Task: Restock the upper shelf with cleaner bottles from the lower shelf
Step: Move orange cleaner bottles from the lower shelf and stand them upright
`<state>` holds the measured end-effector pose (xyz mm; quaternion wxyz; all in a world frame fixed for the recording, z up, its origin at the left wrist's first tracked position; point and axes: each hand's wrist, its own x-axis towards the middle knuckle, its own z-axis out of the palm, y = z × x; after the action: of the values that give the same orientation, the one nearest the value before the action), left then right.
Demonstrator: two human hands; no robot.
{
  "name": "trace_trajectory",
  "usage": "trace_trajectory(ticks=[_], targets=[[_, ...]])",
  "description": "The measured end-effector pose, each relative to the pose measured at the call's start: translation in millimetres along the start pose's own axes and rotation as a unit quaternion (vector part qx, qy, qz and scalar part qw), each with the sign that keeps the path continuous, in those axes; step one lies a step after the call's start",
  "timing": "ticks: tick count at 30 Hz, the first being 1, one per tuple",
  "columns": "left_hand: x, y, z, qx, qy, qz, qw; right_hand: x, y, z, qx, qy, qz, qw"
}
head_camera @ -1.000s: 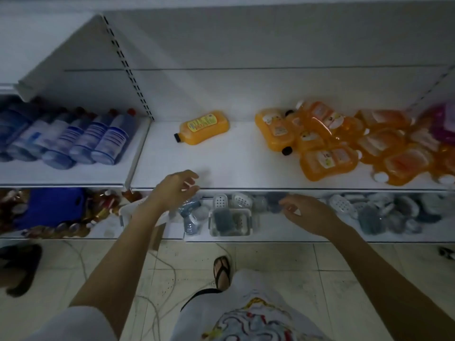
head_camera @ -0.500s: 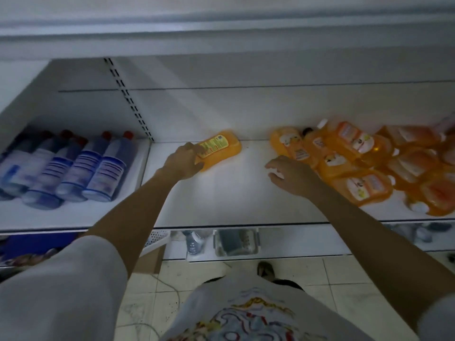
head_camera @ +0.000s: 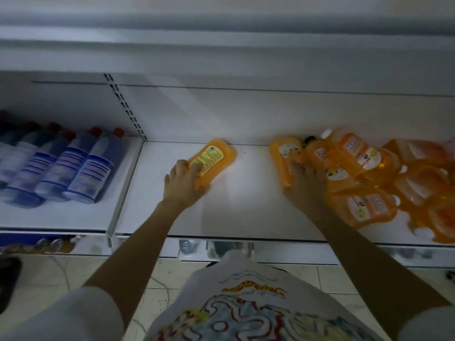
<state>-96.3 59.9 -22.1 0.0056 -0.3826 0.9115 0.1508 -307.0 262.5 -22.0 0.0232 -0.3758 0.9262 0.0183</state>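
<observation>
The left hand point(head_camera: 184, 179) grips a lone orange bottle point(head_camera: 216, 156) lying flat on the white shelf point(head_camera: 246, 205), fingers curled over its near end. The right hand point(head_camera: 306, 185) lies on the leftmost bottle point(head_camera: 283, 156) of an orange pile point(head_camera: 364, 153); whether its fingers grip it cannot be told.

2 bare arms stretch forward, well apart. The left hand point(head_camera: 186, 179) curls its fingers over the near end of an orange bottle point(head_camera: 216, 153). The right hand point(head_camera: 307, 185) lies palm down on a bottle pile point(head_camera: 364, 156); its grip is unclear.
</observation>
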Motion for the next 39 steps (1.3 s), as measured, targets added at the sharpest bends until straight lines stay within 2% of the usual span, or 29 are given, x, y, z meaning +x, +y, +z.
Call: trace_trajectory(ticks=[2,4,7,11,13,15,17,19,23,28,32,36,39], targets=[[-16.6,10.4,9.2,-0.009,0.031,-0.034,0.999,-14.6,-11.4,2.7,0.005,0.019,0.001,1.000],[-28.6,14.7,15.2,0.005,0.056,-0.034,0.998,-31.9,-23.9,5.5,0.030,0.025,0.008,0.999],[-33.3,1.6,11.5,0.037,0.034,-0.007,0.999,-47.6,-27.8,5.4,0.060,-0.004,-0.011,0.998],[-27.3,-17.2,0.3,0.077,0.030,-0.014,0.997,-21.5,2.3,-4.9,0.138,-0.004,-0.117,0.983],[-22.0,-8.3,-2.3,0.061,0.055,0.005,0.997,-3.9,15.1,-4.1,0.098,-0.059,-0.209,0.971],[-15.3,8.7,0.3,0.046,0.036,0.036,0.998,7.0,20.6,-1.4,0.062,-0.127,-0.254,0.957],[-8.6,24.8,8.0,0.026,-0.020,0.026,0.999,11.3,23.6,0.0,0.042,-0.161,-0.250,0.954],[-6.2,34.5,17.9,0.026,-0.041,0.004,0.999,8.3,24.6,1.3,0.018,-0.157,-0.242,0.957],[-4.9,34.5,20.4,-0.013,-0.019,0.009,1.000,-6.7,10.1,-1.6,-0.026,-0.108,-0.198,0.974],[-5.0,38.3,8.9,-0.064,0.013,0.068,0.996,-21.8,-29.9,-8.4,-0.021,-0.082,-0.085,0.993],[-5.6,46.7,12.0,-0.076,0.054,0.022,0.995,-30.7,-40.0,-3.2,0.019,-0.024,-0.032,0.999],[-14.9,50.9,28.4,0.020,-0.002,-0.046,0.999,-31.8,-40.0,2.9,0.097,0.019,-0.003,0.995],[-17.0,48.6,32.0,-0.026,-0.026,-0.082,0.996,-29.4,-32.1,1.8,0.029,-0.045,-0.057,0.997]])
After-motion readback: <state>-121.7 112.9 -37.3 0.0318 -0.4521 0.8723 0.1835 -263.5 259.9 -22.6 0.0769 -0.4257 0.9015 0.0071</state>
